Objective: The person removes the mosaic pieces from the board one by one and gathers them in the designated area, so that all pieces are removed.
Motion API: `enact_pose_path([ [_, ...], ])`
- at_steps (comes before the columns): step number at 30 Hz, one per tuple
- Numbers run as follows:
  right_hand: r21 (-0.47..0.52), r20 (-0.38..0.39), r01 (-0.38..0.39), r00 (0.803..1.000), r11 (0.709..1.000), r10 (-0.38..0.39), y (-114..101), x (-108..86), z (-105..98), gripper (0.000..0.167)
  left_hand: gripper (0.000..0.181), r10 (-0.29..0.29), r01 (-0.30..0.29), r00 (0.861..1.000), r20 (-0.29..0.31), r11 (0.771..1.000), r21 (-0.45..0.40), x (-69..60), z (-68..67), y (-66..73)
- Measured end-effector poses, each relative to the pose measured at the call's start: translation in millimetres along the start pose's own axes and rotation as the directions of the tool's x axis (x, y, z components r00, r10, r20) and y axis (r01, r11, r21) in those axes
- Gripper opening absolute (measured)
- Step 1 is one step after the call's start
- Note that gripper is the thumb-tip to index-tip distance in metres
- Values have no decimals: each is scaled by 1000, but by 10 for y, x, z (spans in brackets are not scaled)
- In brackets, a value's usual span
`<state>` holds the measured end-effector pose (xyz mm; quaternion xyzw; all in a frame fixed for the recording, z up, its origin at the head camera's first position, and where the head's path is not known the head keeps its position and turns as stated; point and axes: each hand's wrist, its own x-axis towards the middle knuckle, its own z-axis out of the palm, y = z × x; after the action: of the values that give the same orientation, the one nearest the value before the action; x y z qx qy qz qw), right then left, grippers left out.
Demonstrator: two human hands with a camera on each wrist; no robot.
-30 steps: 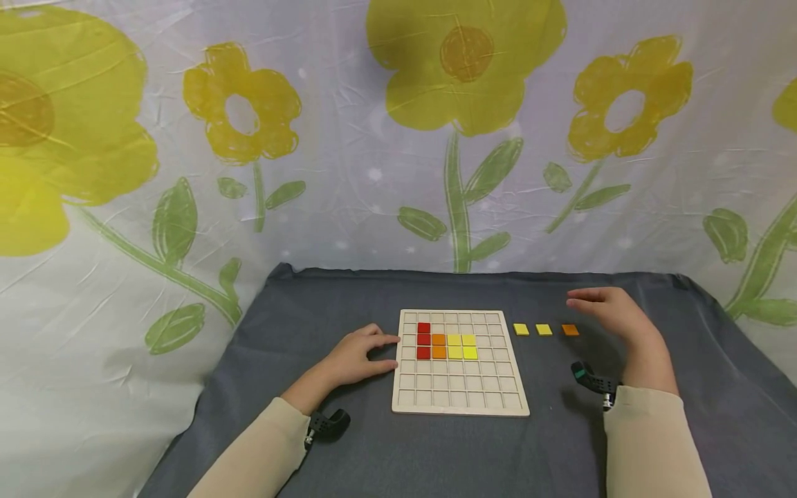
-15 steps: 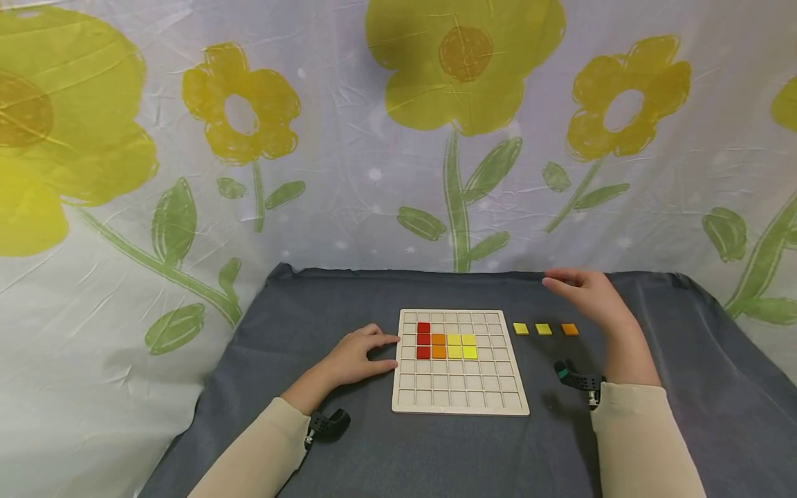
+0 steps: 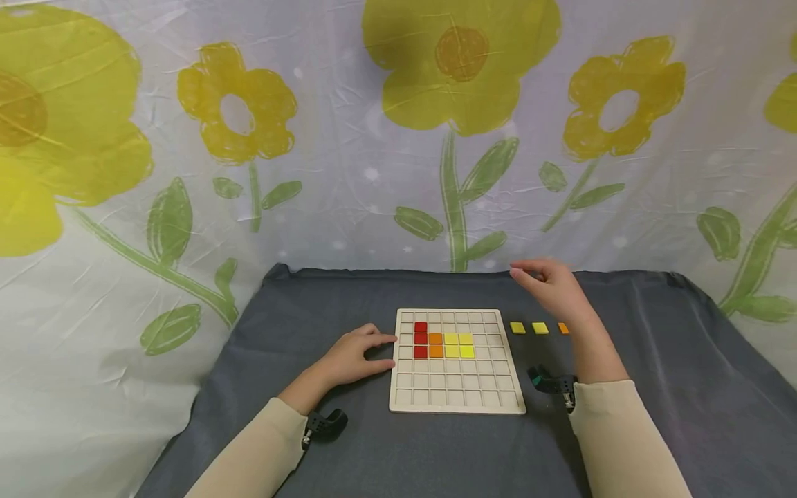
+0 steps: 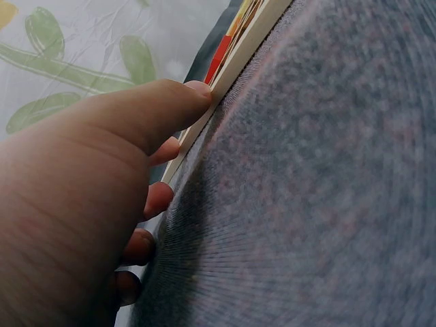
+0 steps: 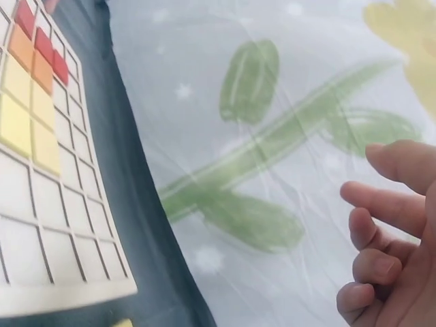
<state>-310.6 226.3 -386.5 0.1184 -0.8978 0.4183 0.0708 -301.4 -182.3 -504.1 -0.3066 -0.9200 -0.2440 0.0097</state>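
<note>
A pale wooden grid board (image 3: 457, 384) lies on the dark cloth. Red tiles (image 3: 420, 339) fill a short column of its cells, with orange tiles (image 3: 436, 345) and yellow tiles (image 3: 459, 345) beside them. At the board's left edge, my left hand (image 3: 351, 356) touches the rim with thumb and index finger spread; the left wrist view shows the thumb against the board's side (image 4: 248, 54). My right hand (image 3: 551, 287) hovers beyond the board's far right corner. In the right wrist view its fingers (image 5: 381, 266) are loosely curled, thumb and index apart, nothing between them.
Right of the board, two loose yellow tiles (image 3: 517, 328) and one orange tile (image 3: 563, 328) form a row; my right forearm partly covers the orange one. A flowered curtain (image 3: 349, 173) hangs behind the table. Dark cloth (image 3: 448, 456) covers the table.
My right hand has moved left and farther away, from right of the loose tiles to above the board's far right corner. The left hand and tiles have stayed put.
</note>
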Motion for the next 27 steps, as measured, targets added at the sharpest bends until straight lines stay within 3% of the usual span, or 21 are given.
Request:
enact_pose_path([
  [11, 18, 14, 31, 999, 999, -31, -109, 63, 274, 48, 53, -26, 26, 1000, 9, 1000, 10, 10, 18, -27],
  [27, 24, 70, 95, 993, 995, -97, -295, 85, 709, 40, 54, -9, 9, 1000, 2, 1000, 16, 25, 32, -32],
])
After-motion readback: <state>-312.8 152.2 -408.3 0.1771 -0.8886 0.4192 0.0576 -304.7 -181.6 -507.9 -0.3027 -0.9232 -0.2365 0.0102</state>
